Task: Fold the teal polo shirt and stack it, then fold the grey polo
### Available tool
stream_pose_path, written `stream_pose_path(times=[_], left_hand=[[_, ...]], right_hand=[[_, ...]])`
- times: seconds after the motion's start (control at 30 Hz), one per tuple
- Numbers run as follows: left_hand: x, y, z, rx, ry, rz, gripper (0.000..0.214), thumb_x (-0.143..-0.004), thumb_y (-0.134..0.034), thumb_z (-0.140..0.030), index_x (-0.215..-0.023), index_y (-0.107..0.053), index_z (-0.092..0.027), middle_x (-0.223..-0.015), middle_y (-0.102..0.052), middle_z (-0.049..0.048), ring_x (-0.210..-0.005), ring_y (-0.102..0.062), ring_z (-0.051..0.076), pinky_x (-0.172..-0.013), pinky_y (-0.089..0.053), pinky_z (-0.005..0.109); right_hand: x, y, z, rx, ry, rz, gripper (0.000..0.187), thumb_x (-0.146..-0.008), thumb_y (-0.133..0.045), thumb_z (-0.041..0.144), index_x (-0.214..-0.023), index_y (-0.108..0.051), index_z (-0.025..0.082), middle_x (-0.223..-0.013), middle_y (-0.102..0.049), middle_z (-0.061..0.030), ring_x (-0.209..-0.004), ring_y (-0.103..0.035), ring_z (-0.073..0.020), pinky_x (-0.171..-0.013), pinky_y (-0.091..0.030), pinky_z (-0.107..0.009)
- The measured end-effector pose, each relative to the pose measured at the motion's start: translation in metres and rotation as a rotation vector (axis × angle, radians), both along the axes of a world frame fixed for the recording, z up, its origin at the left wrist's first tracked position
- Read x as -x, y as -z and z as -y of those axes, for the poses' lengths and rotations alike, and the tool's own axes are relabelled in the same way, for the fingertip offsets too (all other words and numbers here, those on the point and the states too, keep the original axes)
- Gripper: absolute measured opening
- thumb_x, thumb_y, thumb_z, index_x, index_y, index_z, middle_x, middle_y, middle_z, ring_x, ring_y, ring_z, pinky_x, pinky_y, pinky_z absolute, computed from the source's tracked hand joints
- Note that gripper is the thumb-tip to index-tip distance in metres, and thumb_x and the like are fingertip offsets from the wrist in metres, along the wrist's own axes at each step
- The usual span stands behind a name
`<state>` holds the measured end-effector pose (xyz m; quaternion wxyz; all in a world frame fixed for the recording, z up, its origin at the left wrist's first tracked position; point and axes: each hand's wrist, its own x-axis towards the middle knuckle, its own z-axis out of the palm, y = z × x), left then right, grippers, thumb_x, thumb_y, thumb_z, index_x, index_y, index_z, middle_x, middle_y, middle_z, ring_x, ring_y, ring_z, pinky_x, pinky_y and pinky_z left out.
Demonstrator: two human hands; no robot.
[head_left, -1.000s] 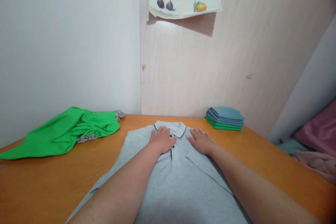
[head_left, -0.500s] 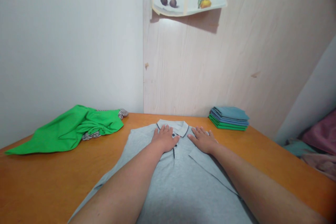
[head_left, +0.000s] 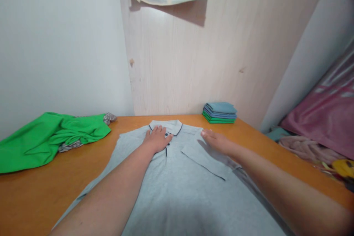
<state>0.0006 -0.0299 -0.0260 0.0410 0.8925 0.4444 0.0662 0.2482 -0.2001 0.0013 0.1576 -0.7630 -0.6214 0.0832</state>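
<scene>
A light grey polo shirt [head_left: 177,195] lies front up on the table, its white collar [head_left: 174,127] with dark trim pointing away from me. Its right-side sleeve [head_left: 206,160] is folded inward across the front. My left hand [head_left: 158,141] lies flat on the chest beside the button placket, fingers spread and touching the collar's lower edge. At the shirt's right shoulder corner is my right hand [head_left: 217,142], turned partly on its side. Its fingers stretch out along the shoulder edge, with a shadow on the cloth beneath; I see nothing gripped in them.
Crumpled green cloth [head_left: 52,138] with a striped part lies at the left of the orange-brown table [head_left: 91,169]. A stack of folded blue and green cloths [head_left: 220,113] stands at the back right. Pink fabric [head_left: 320,118] is beyond the right edge; a wall [head_left: 177,62] closes the back.
My right hand has moved from lying flat beside the collar to the outer shoulder corner and turned sideways, uncovering more of the folded sleeve. My left hand stays on the chest. The view has shifted right.
</scene>
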Motion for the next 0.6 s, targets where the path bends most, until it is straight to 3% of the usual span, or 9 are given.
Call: stream_pose_path(times=[0.13, 0.23, 0.47, 0.6], left_hand=[[0.0, 0.002, -0.004, -0.016, 0.001, -0.014, 0.076, -0.095, -0.02, -0.067, -0.153, -0.035, -0.02, -0.163, -0.022, 0.0128, -0.151, -0.016, 0.032, -0.115, -0.019, 0.061], [0.001, 0.002, -0.002, -0.044, -0.002, -0.011, 0.075, -0.096, -0.021, -0.066, -0.152, -0.035, -0.019, -0.163, -0.024, 0.014, -0.15, -0.018, 0.033, -0.114, -0.023, 0.058], [0.007, -0.013, 0.017, -0.161, 0.013, 0.022, 0.066, -0.098, -0.023, -0.061, -0.143, -0.046, -0.019, -0.157, -0.037, 0.015, -0.148, -0.026, 0.032, -0.116, -0.022, 0.052], [0.023, -0.024, 0.035, -0.145, -0.026, 0.025, 0.072, -0.097, -0.019, -0.066, -0.147, -0.042, -0.02, -0.16, -0.032, 0.0149, -0.149, -0.023, 0.034, -0.116, -0.019, 0.056]], right_hand=[[0.019, 0.009, 0.05, 0.108, -0.033, 0.058, 0.093, -0.091, -0.018, 0.078, -0.156, -0.031, 0.013, -0.163, -0.02, -0.0127, -0.152, -0.012, -0.0304, -0.122, -0.012, -0.049], [0.031, 0.014, 0.07, 0.143, -0.056, 0.127, 0.094, -0.091, -0.014, 0.078, -0.158, -0.023, 0.013, -0.165, -0.013, -0.0124, -0.152, -0.005, -0.029, -0.122, -0.006, -0.051], [0.032, 0.013, 0.069, 0.166, -0.047, 0.154, 0.092, -0.091, -0.014, 0.077, -0.158, -0.023, 0.015, -0.165, -0.012, -0.0105, -0.152, -0.005, -0.0289, -0.122, -0.006, -0.052], [0.033, 0.01, 0.063, 0.128, -0.03, 0.171, 0.091, -0.09, -0.019, 0.078, -0.157, -0.03, 0.016, -0.164, -0.015, -0.0119, -0.152, -0.007, -0.0296, -0.122, -0.007, -0.052]])
